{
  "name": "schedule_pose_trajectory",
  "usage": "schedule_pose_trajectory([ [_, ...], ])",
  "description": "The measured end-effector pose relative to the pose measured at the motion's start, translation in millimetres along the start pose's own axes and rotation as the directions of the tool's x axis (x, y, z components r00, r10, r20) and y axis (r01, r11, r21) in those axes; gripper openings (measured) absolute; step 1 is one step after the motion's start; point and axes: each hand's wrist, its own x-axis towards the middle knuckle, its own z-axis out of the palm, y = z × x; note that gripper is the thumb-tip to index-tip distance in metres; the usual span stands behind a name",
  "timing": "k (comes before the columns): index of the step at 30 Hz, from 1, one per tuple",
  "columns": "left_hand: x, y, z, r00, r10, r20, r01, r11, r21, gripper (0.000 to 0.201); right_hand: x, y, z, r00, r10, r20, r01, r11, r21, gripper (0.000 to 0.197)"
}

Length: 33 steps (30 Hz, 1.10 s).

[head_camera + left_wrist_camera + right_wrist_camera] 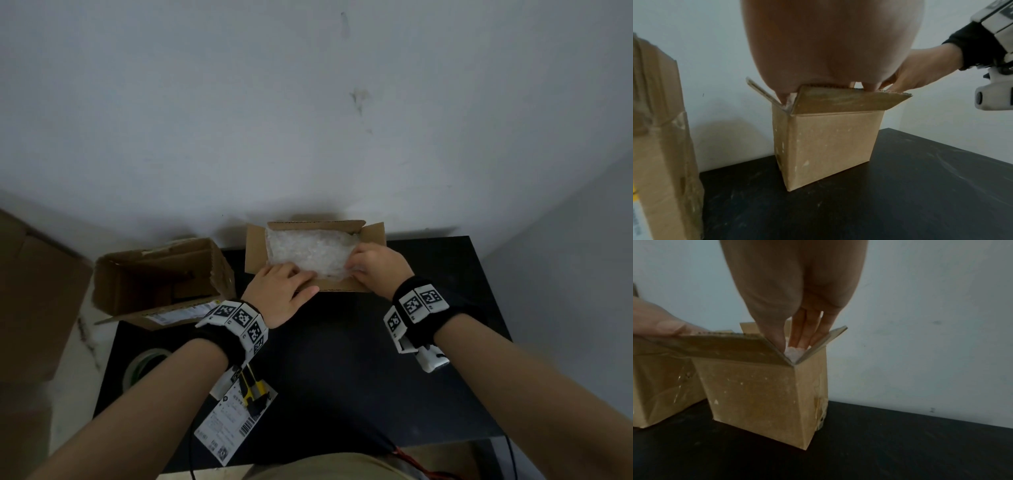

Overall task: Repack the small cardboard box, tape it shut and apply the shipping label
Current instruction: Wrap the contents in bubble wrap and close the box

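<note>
The small cardboard box (255,248) stands open at the table's far edge, its flaps spread, filled with clear bubble wrap (308,246). My left hand (291,275) lies over the near left corner, fingers on the wrap and thumb across the near flap. My right hand (358,265) presses its straight fingers (797,335) down onto the wrap (793,352) at the box's right end. The wrist views show the box (828,146) (756,394) from the side. The shipping label (233,425) lies on the near left of the table, beside a tape roll (147,365).
A larger open cardboard box (161,277) stands left of the small one. A yellow and black cutter (251,392) lies on the label, partly under my left wrist. The black table (342,359) ends at a grey wall behind the box. More cardboard (30,301) stands at far left.
</note>
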Motion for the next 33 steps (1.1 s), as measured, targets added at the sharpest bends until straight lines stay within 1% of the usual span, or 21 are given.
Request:
schedule_pose_trajectory([
  [4, -3.2, -0.4, 6.4, 1.000, 0.005, -0.022, -0.004, 0.999, 0.039, 0.074, 10.4, 0.4, 7.1, 0.999, 0.031, 0.024, -0.029, 0.998, -0.058, 0.019],
  [6, -4.6, -0.3, 11.0, 0.999, 0.012, -0.041, -0.011, 0.999, 0.036, 0.069, 14.5, -1.5, 10.5, 0.998, 0.039, 0.052, -0.034, 0.995, -0.091, 0.021],
  [9, -8.9, -1.1, 12.7, 0.995, 0.001, -0.098, -0.007, 0.998, -0.057, 0.060, 18.6, -5.7, 13.0, 0.991, 0.018, 0.132, 0.003, 0.988, -0.156, 0.027],
  [11, -12.1, -3.6, 12.0, 0.992, 0.008, -0.129, -0.020, 0.996, -0.090, 0.058, 19.6, -3.9, 12.9, 0.981, 0.021, 0.192, 0.005, 0.990, -0.138, 0.028],
  [13, -14.6, -6.1, 11.3, 0.986, 0.037, -0.161, -0.038, 0.999, -0.002, 0.058, 17.9, -1.1, 8.3, 0.972, 0.051, 0.227, -0.032, 0.996, -0.088, 0.027],
  [15, -16.4, -6.4, 8.8, 0.976, 0.016, -0.217, 0.009, 0.993, 0.116, 0.052, 11.6, -1.2, 2.3, 0.978, 0.070, 0.194, -0.064, 0.997, -0.038, 0.028],
  [16, -17.0, -5.7, 6.2, 0.967, -0.011, -0.255, 0.049, 0.989, 0.141, 0.048, 8.2, -2.4, -0.5, 0.987, 0.063, 0.147, -0.061, 0.998, -0.020, 0.030],
  [17, -17.7, -5.0, 4.0, 0.957, -0.038, -0.288, 0.081, 0.987, 0.141, 0.046, 4.7, -5.9, -3.2, 0.995, 0.043, 0.085, -0.043, 0.999, -0.006, 0.031],
  [19, -18.8, -4.4, 2.9, 0.949, -0.070, -0.308, 0.103, 0.990, 0.094, 0.047, -0.6, -17.2, -6.7, 0.998, -0.041, -0.049, 0.043, 0.999, 0.028, 0.034],
  [20, -18.9, -4.2, 4.3, 0.949, -0.070, -0.308, 0.099, 0.992, 0.078, 0.048, -1.4, -24.8, -7.1, 0.993, -0.085, -0.083, 0.089, 0.995, 0.044, 0.036],
  [21, -19.0, -3.7, 6.1, 0.950, -0.066, -0.306, 0.091, 0.994, 0.068, 0.048, -1.2, -32.5, -6.6, 0.991, -0.114, -0.071, 0.117, 0.992, 0.048, 0.039],
  [23, -18.5, -2.4, 9.0, 0.956, -0.068, -0.287, 0.077, 0.997, 0.022, 0.046, 2.2, -45.3, -1.0, 0.991, -0.117, 0.068, 0.117, 0.993, 0.004, 0.050],
  [25, -18.1, -3.5, 14.3, 0.960, -0.072, -0.270, 0.072, 0.997, -0.012, 0.048, 6.9, -51.2, 7.8, 0.973, -0.091, 0.211, 0.105, 0.993, -0.057, 0.058],
  [27, -19.1, -5.7, 20.1, 0.962, -0.065, -0.266, 0.069, 0.998, 0.007, 0.052, 9.8, -51.0, 14.7, 0.949, -0.045, 0.312, 0.067, 0.996, -0.061, 0.063],
  [30, -20.1, -6.2, 22.4, 0.967, -0.072, -0.246, 0.073, 0.997, -0.005, 0.061, 11.0, -46.6, 23.7, 0.918, 0.004, 0.396, 0.005, 1.000, -0.023, 0.066],
  [33, -17.6, -2.9, 21.1, 0.976, -0.102, -0.193, 0.103, 0.995, -0.008, 0.070, 12.9, -43.6, 30.3, 0.913, 0.028, 0.407, -0.030, 1.000, -0.003, 0.065],
])
